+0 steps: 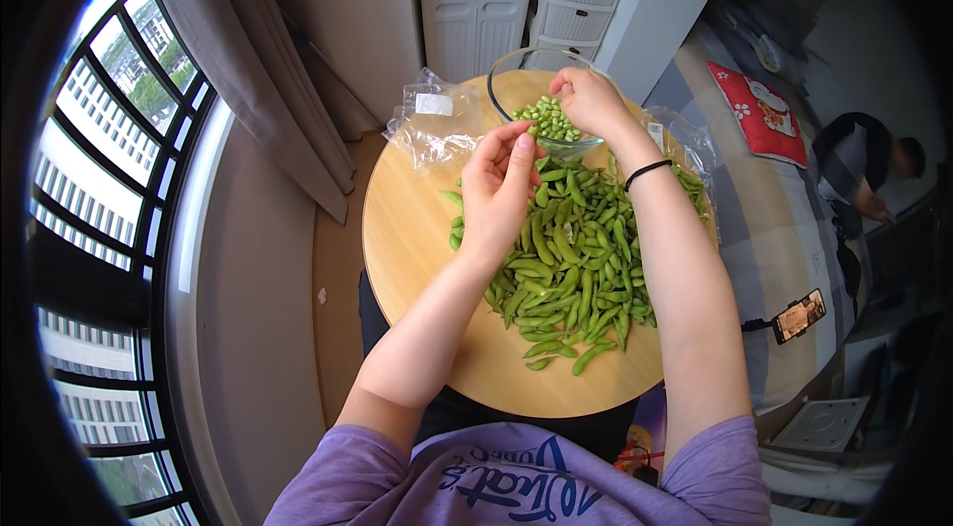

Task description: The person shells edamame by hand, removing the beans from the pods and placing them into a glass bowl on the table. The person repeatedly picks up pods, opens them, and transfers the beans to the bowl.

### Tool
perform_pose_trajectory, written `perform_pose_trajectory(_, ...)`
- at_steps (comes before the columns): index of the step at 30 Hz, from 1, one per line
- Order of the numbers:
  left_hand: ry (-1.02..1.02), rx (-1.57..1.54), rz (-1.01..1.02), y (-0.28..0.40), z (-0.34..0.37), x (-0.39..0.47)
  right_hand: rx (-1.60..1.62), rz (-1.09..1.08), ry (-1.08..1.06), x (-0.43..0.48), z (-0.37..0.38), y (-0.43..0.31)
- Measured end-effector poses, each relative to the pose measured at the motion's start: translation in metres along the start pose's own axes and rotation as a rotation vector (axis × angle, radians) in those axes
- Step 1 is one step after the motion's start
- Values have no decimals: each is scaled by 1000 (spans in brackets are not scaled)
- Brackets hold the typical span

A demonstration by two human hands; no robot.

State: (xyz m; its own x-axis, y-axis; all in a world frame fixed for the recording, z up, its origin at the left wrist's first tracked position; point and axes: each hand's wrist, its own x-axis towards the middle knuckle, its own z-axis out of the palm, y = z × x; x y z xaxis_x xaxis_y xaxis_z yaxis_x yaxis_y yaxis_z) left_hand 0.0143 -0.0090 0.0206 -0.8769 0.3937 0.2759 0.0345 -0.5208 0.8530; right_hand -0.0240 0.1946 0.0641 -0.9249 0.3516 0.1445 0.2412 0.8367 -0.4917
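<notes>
A large heap of green edamame pods [577, 258] lies on a round wooden table [409, 228]. At the heap's far side stands a clear glass bowl [500, 98] with shelled green beans [547, 116] in it. My left hand [500, 183] is just on the near left side of the bowl, pinching a green edamame pod [533, 131] between thumb and index finger; most of the pod is hidden. Over the bowl's right part is my right hand [592, 102], its fingers bent and drawn together. Whether anything is between those fingertips cannot be seen.
Clear plastic bags lie left of the bowl [439, 120] and at the table's right edge [689, 139], the latter beside more pods. A phone [799, 316] on a holder is at the right, before a bed [774, 228] with a red cushion [759, 113]. Another person [856, 161] is farther right.
</notes>
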Motion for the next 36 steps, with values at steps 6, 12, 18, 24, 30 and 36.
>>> perform_pose_trajectory(6, -1, -6, 12, 1, 0, 1, 23, 24, -119, 9, 12, 10)
perform_pose_trajectory(12, 11, -1, 9, 2, 0, 2, -24, -38, -104, 11, 20, 15)
perform_pose_trajectory(18, 14, -16, 29, -1, -2, 3, 53, -8, -137, 10, 15, 12)
perform_pose_trajectory(24, 1, -53, 18, -6, -3, 5, 211, 1, -4, 0, 8, 5)
perform_pose_trajectory(30, -68, -60, -42, -12, -1, 5, 114, -323, 224, -29, 0, 1)
perform_pose_trajectory(36, -115, -52, -135, -18, 1, 4, 836, -66, 202, -56, 3, 6)
